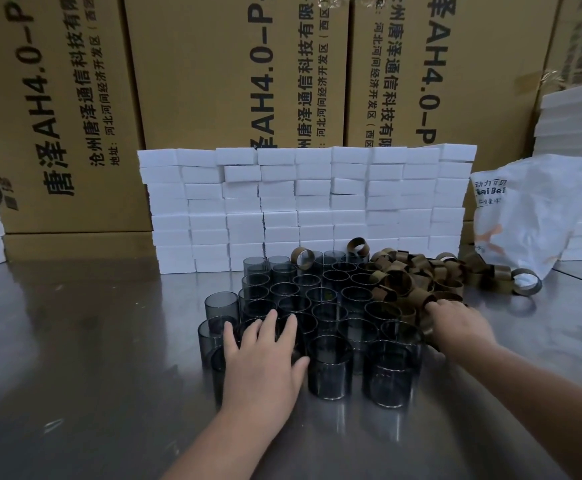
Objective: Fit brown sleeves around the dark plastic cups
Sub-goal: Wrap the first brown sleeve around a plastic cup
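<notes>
Pick-up step. Dark cups (331, 368) stood clustered on the bench (92, 341), none sleeved. Left hand (261, 358) lay over the near cups, grip apart. Right hand (455, 323) reached into the brown sleeves (407, 275) beside them; its grip couldn't be judged. Next move likely needs one sleeve and one cup singled out.

White foam blocks (303, 206) stacked against cardboard boxes (227, 71); white bag (524, 216) right.
</notes>
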